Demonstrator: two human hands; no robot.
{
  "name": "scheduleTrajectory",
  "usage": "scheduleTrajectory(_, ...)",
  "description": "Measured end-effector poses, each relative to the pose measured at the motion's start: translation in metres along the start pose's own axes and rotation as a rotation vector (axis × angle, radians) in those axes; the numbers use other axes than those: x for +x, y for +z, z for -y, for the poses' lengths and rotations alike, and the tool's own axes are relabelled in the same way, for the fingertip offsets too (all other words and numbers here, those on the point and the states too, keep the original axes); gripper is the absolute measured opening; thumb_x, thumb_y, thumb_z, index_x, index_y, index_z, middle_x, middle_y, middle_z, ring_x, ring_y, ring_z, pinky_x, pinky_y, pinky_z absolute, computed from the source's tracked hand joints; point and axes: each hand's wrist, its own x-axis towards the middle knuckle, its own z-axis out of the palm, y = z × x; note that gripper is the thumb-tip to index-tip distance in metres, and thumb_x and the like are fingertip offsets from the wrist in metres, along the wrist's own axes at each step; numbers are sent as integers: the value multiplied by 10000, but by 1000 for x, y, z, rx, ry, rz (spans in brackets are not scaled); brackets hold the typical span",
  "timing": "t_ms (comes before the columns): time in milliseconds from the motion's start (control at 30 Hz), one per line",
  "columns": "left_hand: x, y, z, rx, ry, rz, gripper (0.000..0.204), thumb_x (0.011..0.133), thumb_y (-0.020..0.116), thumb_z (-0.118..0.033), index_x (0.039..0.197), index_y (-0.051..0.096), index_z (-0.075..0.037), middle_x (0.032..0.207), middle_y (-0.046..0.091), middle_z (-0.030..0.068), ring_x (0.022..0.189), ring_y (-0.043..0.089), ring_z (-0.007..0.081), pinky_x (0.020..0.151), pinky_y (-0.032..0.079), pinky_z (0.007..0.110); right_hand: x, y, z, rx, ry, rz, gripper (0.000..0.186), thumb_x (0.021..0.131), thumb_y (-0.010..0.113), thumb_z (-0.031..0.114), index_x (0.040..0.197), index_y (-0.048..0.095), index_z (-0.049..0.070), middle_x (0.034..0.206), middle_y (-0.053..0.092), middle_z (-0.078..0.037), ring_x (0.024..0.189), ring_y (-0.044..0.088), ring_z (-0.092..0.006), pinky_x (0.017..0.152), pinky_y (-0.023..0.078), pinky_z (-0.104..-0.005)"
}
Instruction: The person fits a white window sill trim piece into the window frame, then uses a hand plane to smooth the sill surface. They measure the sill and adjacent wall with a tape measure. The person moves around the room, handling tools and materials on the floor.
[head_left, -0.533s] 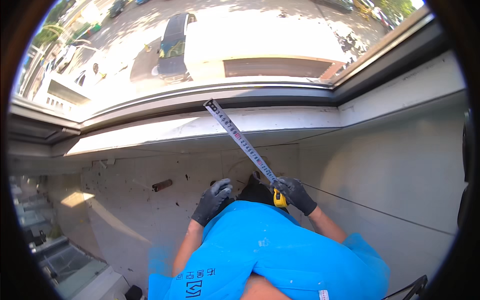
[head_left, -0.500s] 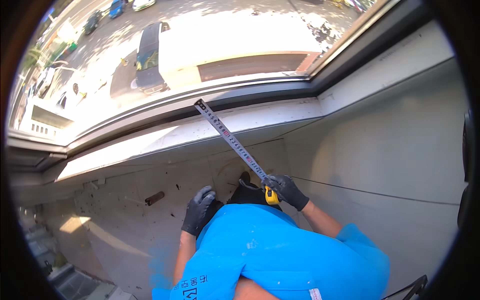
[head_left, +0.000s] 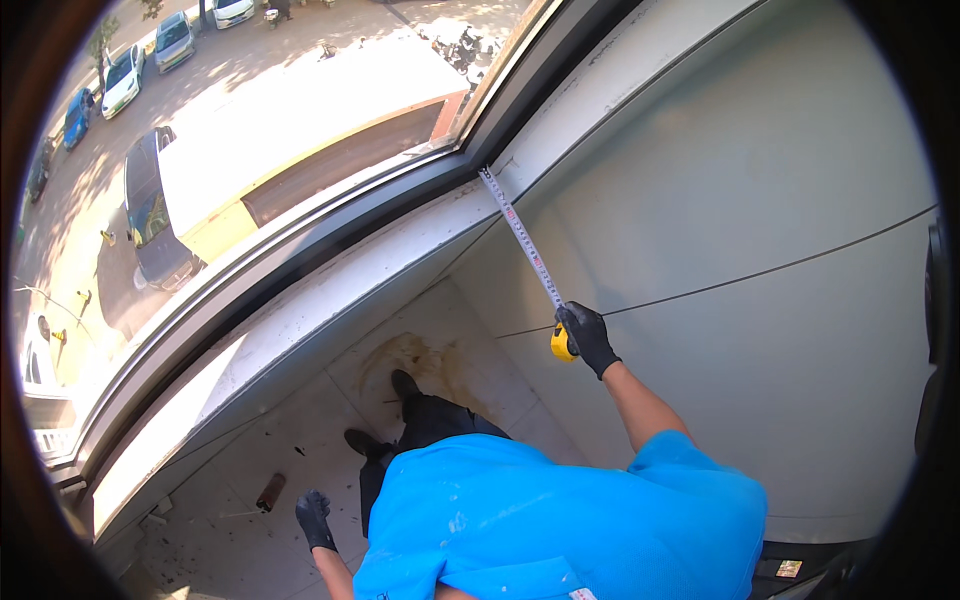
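Observation:
In my right hand [head_left: 588, 338], gloved in black, is a yellow tape measure [head_left: 563, 343]. Its white metal blade [head_left: 525, 240] runs out up and to the left. The blade's tip rests at the inside corner where the dark window frame [head_left: 470, 172] meets the white sill. My left hand [head_left: 314, 515], also in a black glove, hangs low at my left side, away from the sill. Its fingers are curled in, and nothing shows in them.
The white window sill [head_left: 330, 285] runs along the glass, and a pale panelled wall [head_left: 740, 220] rises on the right. A brown cylinder [head_left: 270, 492] lies on the tiled floor near my shoes [head_left: 404, 384], by a brown stain [head_left: 425, 350]. Outside stand parked cars [head_left: 123, 80].
My view has turned right. My right hand has carried the tape measure toward the window corner, bringing the blade's tip to the frame. My left hand has dropped away from my lap to the side.

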Motion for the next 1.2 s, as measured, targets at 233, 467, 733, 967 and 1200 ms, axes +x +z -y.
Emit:
scheduleTrajectory(233,-21,41,-28,89,91,97,279,964,584,-213,1173,626,-32,882,671,38,710,633,112,595,487,246,22,-1,1,-89,-10,-4,289,991,527,302,908,649,54,776,672,-76,711,650,-202,700,508,-336)
scheduleTrajectory(467,-25,56,-27,132,26,78,295,973,578,-222,1198,623,-36,887,679,45,716,631,118,608,490,253,35,5,-8,-138,-40,-18,231,980,559,259,933,663,59,836,701,-131,773,682,-304,705,524,-394)
scheduleTrajectory(733,-23,53,-23,97,-14,43,292,967,599,-230,1189,625,-42,907,687,58,713,630,129,626,505,258,40,21,-28,-187,-127,-82,217,977,567,262,934,661,71,833,694,-135,764,676,-325,687,521,-422)
scheduleTrajectory(967,-28,55,-25,79,-42,21,308,949,615,-243,1189,625,-50,916,688,60,715,633,127,627,504,255,37,30,-37,-231,-182,-118,208,969,582,255,931,663,68,850,693,-142,780,675,-332,693,524,-431)
scheduleTrajectory(1200,-25,68,-23,75,-35,39,313,951,611,-255,1186,628,-49,923,690,61,721,637,123,621,498,254,42,24,-34,-271,-154,-63,234,979,561,271,939,661,64,857,686,-152,772,668,-340,690,520,-441)
